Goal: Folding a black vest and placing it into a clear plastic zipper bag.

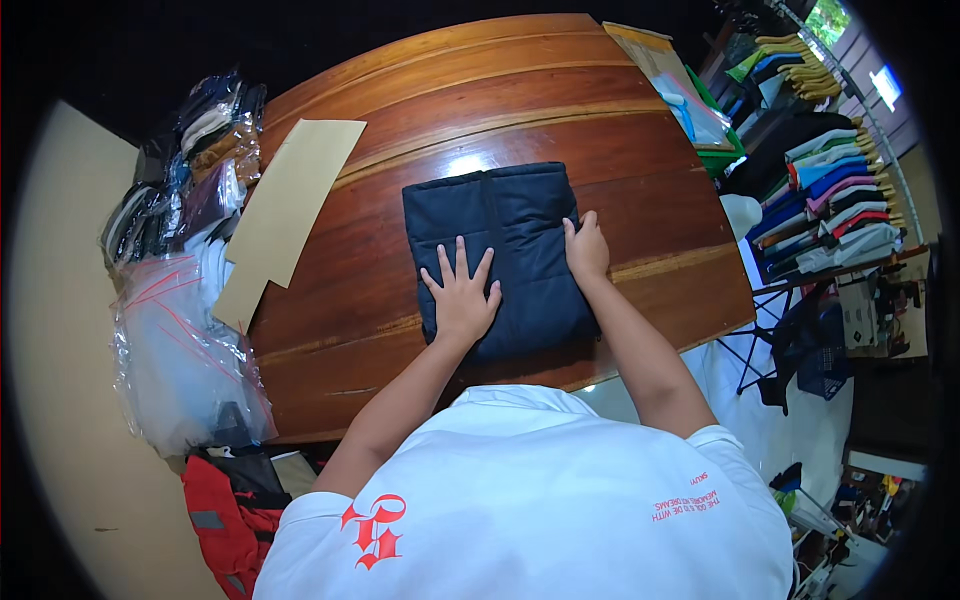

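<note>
A dark quilted garment [517,255], perhaps a padded jacket or vest, lies folded into a rough rectangle on the wooden table [660,195]. A zip or placket strip runs down its middle. My left hand [463,296] rests palm down on its lower left part, fingers spread. At the right edge of the garment is my right hand [587,247], its thumb along the edge and its other fingers curled. Whether those fingers pinch the fabric is hidden.
To the left lie a cardboard sheet [296,210], clear plastic bags [187,360] and a pile of bagged clothes [217,150]. A green crate [724,157] stands at the far right corner, beside a rack of hung shirts [840,195]. A red garment [217,517] sits below left.
</note>
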